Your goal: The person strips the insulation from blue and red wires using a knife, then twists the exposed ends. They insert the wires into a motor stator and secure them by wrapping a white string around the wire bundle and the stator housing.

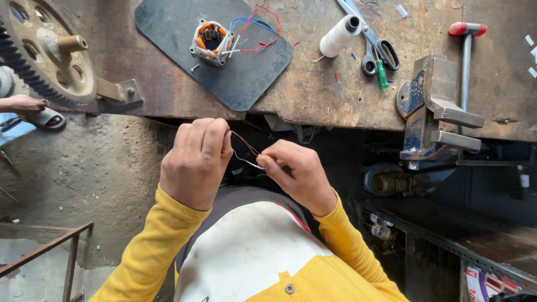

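- Red and pale thin wires are running across the middle of the frame, stretching between the two hands just below the workbench edge.
- The left hand is curling closed over the upper left ends of the wires, fingers folded tight, so the grip itself is hiding behind the knuckles.
- The right hand is pinching the lower right ends between thumb and fingertips; how many strands are passing through that pinch is hard to make out.
- A small motor stator with copper windings and red, blue and white leads is sitting on a dark mat in the upper middle of the frame, well apart from the hands.
- A white thread spool and scissors are lying to the upper right, beside a blue bench vise.
- A large toothed gear is getting cut off at the upper left corner, and another person's hand is showing only partly at the left edge.
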